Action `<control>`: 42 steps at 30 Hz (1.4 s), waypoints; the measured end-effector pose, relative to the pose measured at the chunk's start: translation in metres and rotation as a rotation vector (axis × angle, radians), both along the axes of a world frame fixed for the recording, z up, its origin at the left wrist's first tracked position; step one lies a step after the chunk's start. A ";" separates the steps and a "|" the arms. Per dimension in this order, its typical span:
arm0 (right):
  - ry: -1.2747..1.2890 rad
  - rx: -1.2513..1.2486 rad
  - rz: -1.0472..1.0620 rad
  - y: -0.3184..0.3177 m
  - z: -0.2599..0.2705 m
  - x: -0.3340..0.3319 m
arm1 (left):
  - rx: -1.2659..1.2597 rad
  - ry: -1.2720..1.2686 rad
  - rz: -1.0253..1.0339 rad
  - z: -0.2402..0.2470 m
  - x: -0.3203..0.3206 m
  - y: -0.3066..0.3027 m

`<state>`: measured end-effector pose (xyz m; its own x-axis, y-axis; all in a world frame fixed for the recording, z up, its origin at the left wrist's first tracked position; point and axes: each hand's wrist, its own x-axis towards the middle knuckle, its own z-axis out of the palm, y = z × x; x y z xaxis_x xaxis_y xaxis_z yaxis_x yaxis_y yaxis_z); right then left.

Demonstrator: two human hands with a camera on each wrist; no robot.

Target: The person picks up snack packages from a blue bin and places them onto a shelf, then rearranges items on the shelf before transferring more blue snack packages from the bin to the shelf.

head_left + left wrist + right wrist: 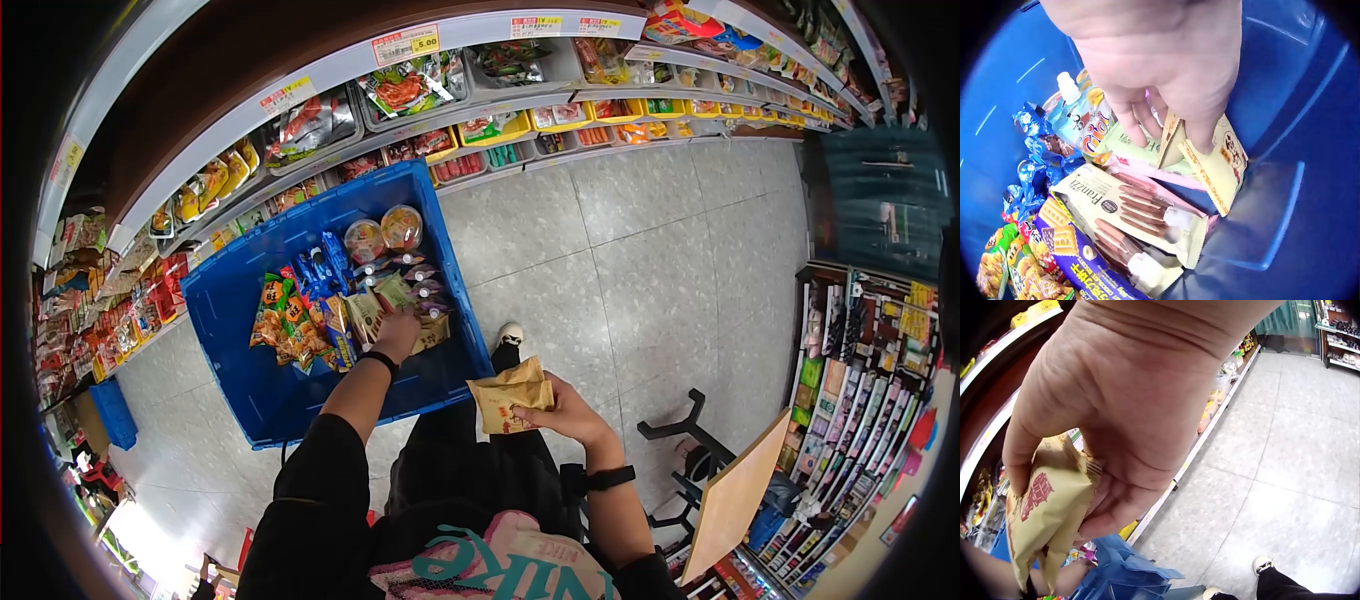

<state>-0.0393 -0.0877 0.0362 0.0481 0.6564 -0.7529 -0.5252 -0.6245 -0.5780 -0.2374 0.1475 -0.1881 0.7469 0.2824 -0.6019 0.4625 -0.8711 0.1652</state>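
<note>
A cream snack packet (505, 395) is in my right hand (572, 412), outside the bin's near right corner. In the right wrist view, thumb and fingers grip this crinkled packet (1054, 494), which has red print. My left hand (400, 335) reaches down into the blue bin (225, 325). Its thumb and fingers pinch a cream packet (1225, 165) with an orange edge, seen in the left wrist view. Beneath and beside that hand lie green and cream Franzzi packets (1107, 194), a purple biscuit pack (1079, 250) and a spouted pouch (1088, 119).
Also in the bin are orange-green snack bags (290, 325), blue-wrapped pieces (325, 265) and two round tubs (402, 228). Stocked shelves (350, 75) run along the bin's far side. A wooden board (735, 500) on black legs stands to the right on the tiled floor (640, 260).
</note>
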 end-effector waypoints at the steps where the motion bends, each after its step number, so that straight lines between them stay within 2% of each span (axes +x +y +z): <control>1: 0.000 0.000 0.002 -0.001 0.001 0.001 | 0.012 -0.078 -0.015 -0.002 -0.002 0.001; 5: -0.011 0.007 0.020 0.003 0.007 0.009 | -0.118 -0.065 0.009 0.028 -0.001 0.010; 8: -0.041 0.036 0.016 0.004 0.007 0.017 | -0.194 -0.195 0.084 0.042 -0.014 0.010; 11: -0.074 0.057 0.025 0.009 0.012 0.030 | -0.253 -0.251 0.241 0.056 -0.031 0.011; 16: -0.226 0.147 0.105 0.010 0.008 0.061 | -0.238 -0.331 0.460 0.133 -0.048 0.010; 18: -0.277 0.266 0.139 0.013 0.015 0.077 | -0.270 -0.415 0.576 0.152 -0.059 0.007; 21: -0.257 0.314 0.173 0.012 0.030 0.108 | -0.169 -0.582 0.771 0.205 -0.046 -0.011; 24: -0.247 0.354 0.193 0.004 0.052 0.140 | -0.100 -0.750 0.900 0.247 -0.014 -0.034; 27: -0.282 0.413 0.211 -0.015 0.069 0.174 | -0.058 -0.800 0.937 0.276 0.035 -0.062; 29: -0.326 0.404 0.219 -0.034 0.077 0.198 | -0.245 -1.027 0.984 0.277 0.071 -0.079; 32: -0.439 0.414 0.161 -0.071 0.074 0.235 | -0.282 -1.131 0.857 0.278 0.134 -0.100; 33: -0.451 0.417 0.157 -0.085 0.076 0.247 | -0.301 -1.107 0.866 0.292 0.159 -0.111; 38: -0.437 0.330 -0.154 -0.154 0.105 0.297 | -0.395 -1.094 0.729 0.316 0.258 -0.140; 42: -0.554 0.380 -0.294 -0.203 0.092 0.330 | -0.434 -1.086 0.577 0.318 0.321 -0.154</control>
<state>0.2912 -0.2912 0.1287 0.5701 0.7686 -0.2902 -0.2077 -0.2069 -0.9561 0.0838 -0.0061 0.1297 0.7436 0.6601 0.1059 0.2034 -0.3743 0.9047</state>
